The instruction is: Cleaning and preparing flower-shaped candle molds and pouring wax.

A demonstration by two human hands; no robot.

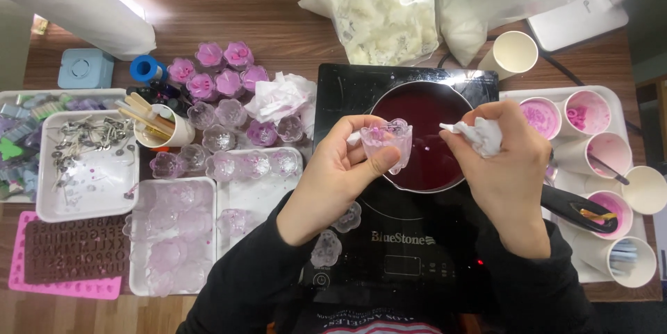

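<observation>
Left hand [344, 167]: closed around a small clear flower-shaped cup [388, 141], thumb on its near wall, fingers behind it; the cup sits upright above the near-left rim of the pot.
Right hand [504, 160]: pinched shut on a crumpled white tissue [478, 134], held just right of the cup and not touching it.
Pot [424, 136]: a metal pot of dark purple-red liquid on a black induction hob [410, 251], its dark handle running off to the right.
Step in hand: wiping the cup, by the look of it; pink specks show on its rim.
Next move calls for: bringing the tissue to the rim or inside wall with light pressure, and keeping a firm hold on the cup, since it hangs over the liquid.
Left of hob: more clear and purple flower cups [222, 108], white trays, and a paper cup of wooden sticks [156, 122].
Right of hob: a tray of pink-stained paper cups [590, 115].
Far side: a bag of white flakes [385, 4].
</observation>
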